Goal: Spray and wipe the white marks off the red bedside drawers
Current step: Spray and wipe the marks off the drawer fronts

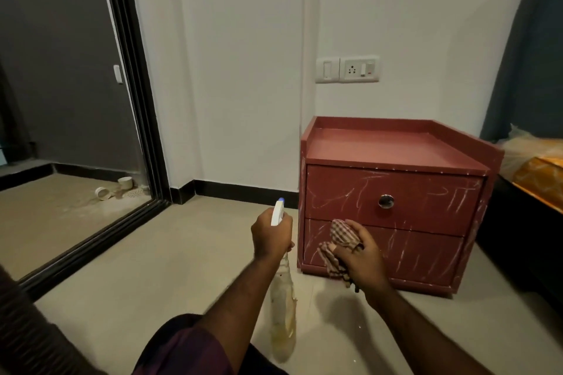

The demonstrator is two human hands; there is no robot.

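Observation:
The red bedside drawers [396, 179] stand on the floor against the white wall, with white scribble marks across both drawer fronts and the left edge. A round metal knob [386, 201] sits on the upper drawer. My left hand [271, 234] grips the neck of a spray bottle [283, 313], its white nozzle pointing up and away, left of the drawers. My right hand [359, 256] holds a bunched checked cloth [339, 240] against the left part of the lower drawer front.
A dark-framed sliding door [137, 119] stands to the left, with a balcony floor beyond. A bed [536, 179] with an orange cover and a blue headboard is close on the right. A wall socket [347, 69] hangs above the drawers. My knee shows at the bottom.

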